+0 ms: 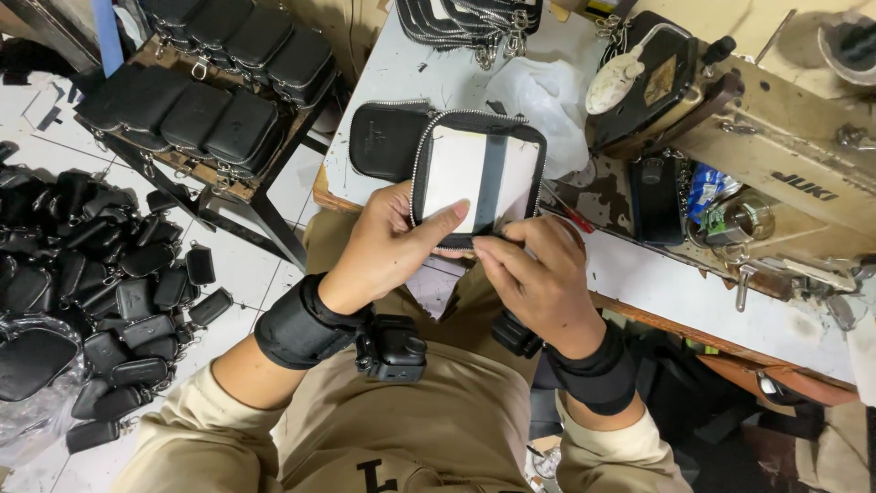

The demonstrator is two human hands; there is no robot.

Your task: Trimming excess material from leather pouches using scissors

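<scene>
Both my hands hold one small black zip pouch (476, 173), open and showing a white lining with a dark centre strip. My left hand (388, 245) grips its lower left edge, thumb laid across the white inside. My right hand (538, 274) pinches the lower right edge at the zip. Black wrist bands with small devices sit on both my forearms. A second black pouch (383, 139), closed, lies on the table just left of the held one.
An old sewing machine (730, 119) stands on the white table (639, 283) at the right. A crumpled clear plastic bag (547, 100) lies behind the pouch. Several black pouches fill a wooden rack (210, 100) and a floor pile (100, 274) at the left.
</scene>
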